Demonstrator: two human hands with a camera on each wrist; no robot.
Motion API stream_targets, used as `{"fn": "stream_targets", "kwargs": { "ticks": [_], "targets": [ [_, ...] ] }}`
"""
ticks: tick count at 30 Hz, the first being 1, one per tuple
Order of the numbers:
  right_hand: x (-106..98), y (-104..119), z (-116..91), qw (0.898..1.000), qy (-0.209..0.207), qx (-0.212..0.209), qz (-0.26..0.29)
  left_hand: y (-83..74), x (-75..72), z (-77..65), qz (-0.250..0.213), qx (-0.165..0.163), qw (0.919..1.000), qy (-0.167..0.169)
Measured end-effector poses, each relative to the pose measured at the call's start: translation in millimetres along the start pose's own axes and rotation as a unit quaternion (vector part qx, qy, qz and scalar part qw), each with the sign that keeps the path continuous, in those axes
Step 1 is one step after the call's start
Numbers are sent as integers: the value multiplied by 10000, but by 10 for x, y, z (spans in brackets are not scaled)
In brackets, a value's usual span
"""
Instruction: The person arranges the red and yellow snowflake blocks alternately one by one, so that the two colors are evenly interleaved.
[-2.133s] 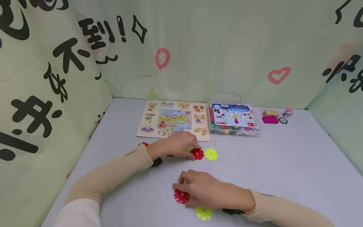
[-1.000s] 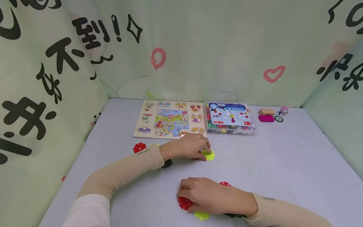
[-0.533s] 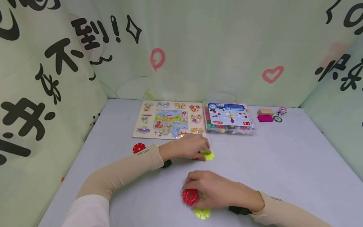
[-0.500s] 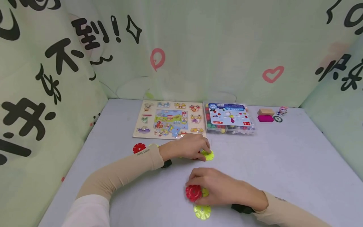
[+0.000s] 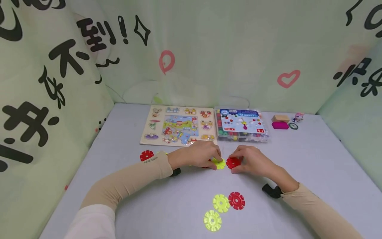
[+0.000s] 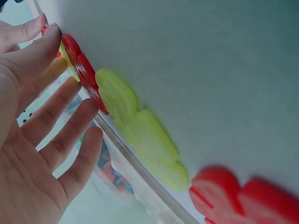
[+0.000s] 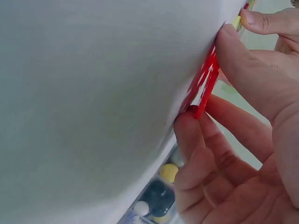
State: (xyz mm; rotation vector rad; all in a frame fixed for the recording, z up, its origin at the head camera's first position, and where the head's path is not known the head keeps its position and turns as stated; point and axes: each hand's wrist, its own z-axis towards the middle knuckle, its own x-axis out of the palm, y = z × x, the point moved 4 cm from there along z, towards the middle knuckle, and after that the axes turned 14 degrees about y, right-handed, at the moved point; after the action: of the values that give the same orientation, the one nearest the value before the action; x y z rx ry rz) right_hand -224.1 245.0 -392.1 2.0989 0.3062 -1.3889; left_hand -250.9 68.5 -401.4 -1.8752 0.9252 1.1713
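Note:
A row of red and yellow-green plastic snowflake discs runs across the table, partly hidden under my left forearm. At its right end my left hand (image 5: pixel 198 155) holds a yellow disc (image 5: pixel 220 164) by the edges between thumb and finger. My right hand (image 5: pixel 252 161) pinches a red disc (image 5: pixel 232 162) just right of that yellow one. The right wrist view shows this red disc (image 7: pixel 205 84) low at the table surface, between thumb and fingertips. Under the left hand, its wrist view shows a red disc (image 6: pixel 84 72) and another yellow disc (image 6: pixel 135 126) of the row.
Nearer me lie a loose red disc (image 5: pixel 237 200) and two yellow discs, one beside it (image 5: pixel 221 203) and one lower (image 5: pixel 212 220). Behind the row are a wooden puzzle board (image 5: pixel 179 126) and a clear bead box (image 5: pixel 243 124). Small blocks (image 5: pixel 280 121) stand back right.
My right hand has carried the red disc from the near pile up to the row's end. Earlier, my left hand shifted right from a red disc to the yellow one, then stayed.

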Motion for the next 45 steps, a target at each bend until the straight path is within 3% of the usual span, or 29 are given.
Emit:
{"fn": "stream_targets", "kwargs": {
  "ticks": [11, 17, 20, 25, 28, 35, 41, 45],
  "targets": [
    [43, 13, 24, 9999, 7, 22, 106, 0, 12, 11, 31, -31, 10000, 6],
    [91, 186, -143, 9992, -175, 319, 161, -11, 15, 9, 31, 1, 10000, -21],
    [191, 423, -280, 9999, -7, 53, 110, -29, 1, 15, 51, -32, 10000, -39],
    [455, 851, -457, 9940, 844, -676, -137, -72, -13, 88, 82, -148, 9999, -13],
    [562, 997, -503, 9907, 979, -869, -371, -112, -29, 152, 95, -156, 9998, -29],
    [603, 1064, -506, 9917, 646, -1030, -412, -207, -62, 296, 62, -37, 10000, -1],
    [588, 1051, -465, 9931, 751, -886, -136, -228, -76, 340, 9, -128, 9998, 132],
    [584, 1085, -485, 9914, 748, -1053, -221, -224, -95, 343, -13, -156, 9998, 130]
  ]
}}
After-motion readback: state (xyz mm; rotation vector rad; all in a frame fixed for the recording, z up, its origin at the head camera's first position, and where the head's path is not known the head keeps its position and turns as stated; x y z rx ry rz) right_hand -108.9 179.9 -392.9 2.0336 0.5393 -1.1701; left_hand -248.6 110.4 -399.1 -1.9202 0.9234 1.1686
